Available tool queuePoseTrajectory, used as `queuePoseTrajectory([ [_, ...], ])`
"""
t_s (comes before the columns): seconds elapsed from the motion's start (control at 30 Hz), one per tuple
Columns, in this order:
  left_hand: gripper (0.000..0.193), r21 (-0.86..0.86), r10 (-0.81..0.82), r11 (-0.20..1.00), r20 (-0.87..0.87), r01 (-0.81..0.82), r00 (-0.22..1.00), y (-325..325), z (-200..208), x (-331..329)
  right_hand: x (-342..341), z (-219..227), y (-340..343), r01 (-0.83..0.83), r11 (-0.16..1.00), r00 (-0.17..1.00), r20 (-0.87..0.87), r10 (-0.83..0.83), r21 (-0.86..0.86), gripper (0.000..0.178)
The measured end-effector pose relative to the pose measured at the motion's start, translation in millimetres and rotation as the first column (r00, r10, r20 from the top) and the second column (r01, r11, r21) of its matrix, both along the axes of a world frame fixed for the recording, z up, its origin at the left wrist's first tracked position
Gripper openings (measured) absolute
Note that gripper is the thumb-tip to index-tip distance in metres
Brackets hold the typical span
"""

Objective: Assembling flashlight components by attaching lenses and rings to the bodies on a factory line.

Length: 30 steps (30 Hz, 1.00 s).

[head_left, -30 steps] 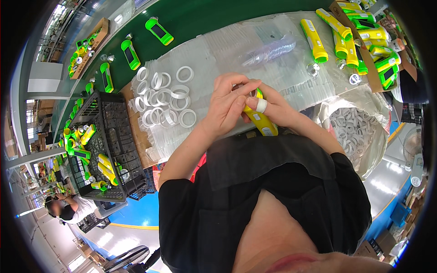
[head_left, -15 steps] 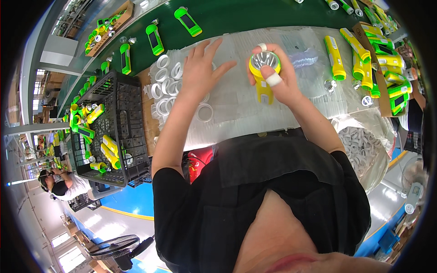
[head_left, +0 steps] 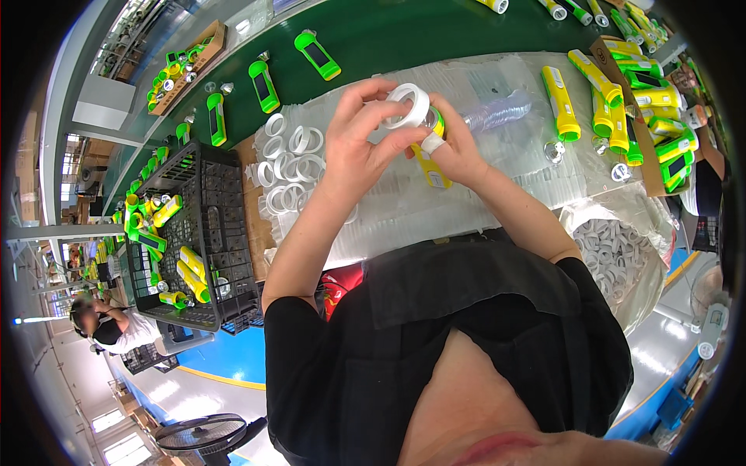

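Note:
A white plastic ring (head_left: 420,105) is pinched in my left hand (head_left: 359,128), right at the head of a yellow flashlight (head_left: 431,168). My right hand (head_left: 458,147) is closed round that flashlight, with white tape on the thumb. The ring and my fingers hide most of the lamp end, so I cannot tell whether ring and flashlight touch. Left of my hands, several loose white rings (head_left: 284,168) lie grouped on the covered worktop (head_left: 388,213). To the right, more yellow flashlights (head_left: 561,105) rest beside small silver reflectors (head_left: 554,151).
A black crate (head_left: 214,233) with flashlights stands at the left. Green flashlights (head_left: 264,87) lie along the green belt (head_left: 373,35) at the back. A full cardboard box (head_left: 657,182) stands at the right, above a sack of white rings (head_left: 614,248). A person (head_left: 128,326) sits far left.
My left hand has come from over the loose rings to the flashlight, now with a white ring in its fingers. The flashlight has tilted slightly and shifted a little left in my right hand.

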<state>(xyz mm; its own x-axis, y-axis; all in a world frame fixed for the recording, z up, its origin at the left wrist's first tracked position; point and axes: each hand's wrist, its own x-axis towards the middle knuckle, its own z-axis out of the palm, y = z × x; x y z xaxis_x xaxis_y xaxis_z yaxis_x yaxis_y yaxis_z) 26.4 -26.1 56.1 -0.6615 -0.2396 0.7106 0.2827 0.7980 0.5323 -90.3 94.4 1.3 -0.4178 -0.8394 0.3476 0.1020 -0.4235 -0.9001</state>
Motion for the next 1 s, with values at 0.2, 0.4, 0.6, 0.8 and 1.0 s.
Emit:
queuePoseTrajectory([
  [0.2,0.033,0.015,-0.021,1.000,0.061,0.020,0.998,4.3,-4.3,0.9,-5.6,-1.8,2.7,-0.051,0.998,0.998,-0.033,0.050,-0.022,0.035],
  [0.4,0.035,-0.071,-0.067,0.995,0.068,0.072,0.995,4.6,-1.7,-4.6,-15.9,8.8,12.1,-0.007,0.996,0.987,-0.159,-0.007,-0.088,0.051],
  [0.6,0.044,-0.073,-0.102,0.991,0.147,0.114,0.984,13.6,3.8,-6.9,-71.4,46.0,34.6,-0.004,0.996,0.627,-0.776,-0.064,-0.086,0.039],
  [0.8,0.045,0.003,-0.110,0.994,0.291,0.113,0.950,28.8,-4.5,-20.6,-84.3,119.6,32.0,-0.061,0.928,0.213,-0.903,0.372,0.368,0.027],
  [1.0,0.041,0.132,-0.116,0.988,0.280,0.081,0.953,39.0,-6.3,-23.3,-78.4,131.1,23.4,-0.010,0.864,0.182,-0.849,0.497,0.504,0.023],
])
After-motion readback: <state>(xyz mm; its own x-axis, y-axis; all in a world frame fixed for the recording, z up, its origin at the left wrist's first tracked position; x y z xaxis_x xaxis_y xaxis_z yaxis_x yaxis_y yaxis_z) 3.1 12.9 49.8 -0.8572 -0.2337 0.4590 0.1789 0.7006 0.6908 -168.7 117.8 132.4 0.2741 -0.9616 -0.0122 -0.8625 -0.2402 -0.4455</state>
